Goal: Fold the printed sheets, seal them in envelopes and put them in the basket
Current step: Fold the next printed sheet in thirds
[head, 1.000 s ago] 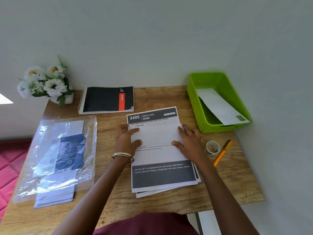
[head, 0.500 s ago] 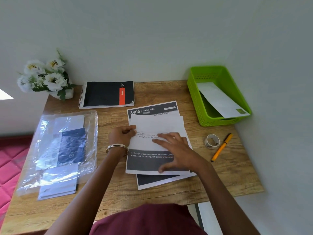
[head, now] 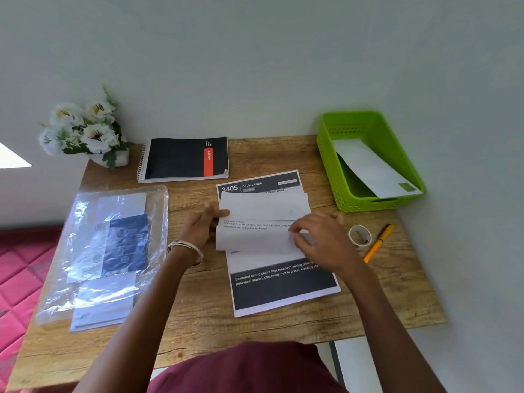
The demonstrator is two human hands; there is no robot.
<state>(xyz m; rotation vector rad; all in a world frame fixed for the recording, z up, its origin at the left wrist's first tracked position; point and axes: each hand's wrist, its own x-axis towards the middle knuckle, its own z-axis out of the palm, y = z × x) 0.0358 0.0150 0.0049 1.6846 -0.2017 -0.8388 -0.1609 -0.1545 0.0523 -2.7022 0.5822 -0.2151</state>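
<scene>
A printed sheet [head: 261, 219] lies mid-table with its top third folded down and its bottom third curling up over the text. My right hand [head: 317, 239] pinches the raised bottom flap at its right side. My left hand [head: 202, 225] holds the sheet's left edge. Under it lies another printed sheet [head: 283, 285] headed "3405 DINING AREA". The green basket [head: 329, 154] stands at the back right with one white envelope [head: 368, 168] leaning inside. A clear plastic pack of envelopes [head: 113, 245] lies at the left.
A black spiral notebook [head: 184, 158] and a pot of white flowers [head: 85, 131] sit along the back wall. A tape roll [head: 359, 235] and an orange pen [head: 378, 243] lie right of the sheets. The table's right edge meets the wall.
The dark bottom part of the top sheet has been lifted and folded upward by my right hand, uncovering the dark band of the sheet below. My left hand stayed at the left edge.
</scene>
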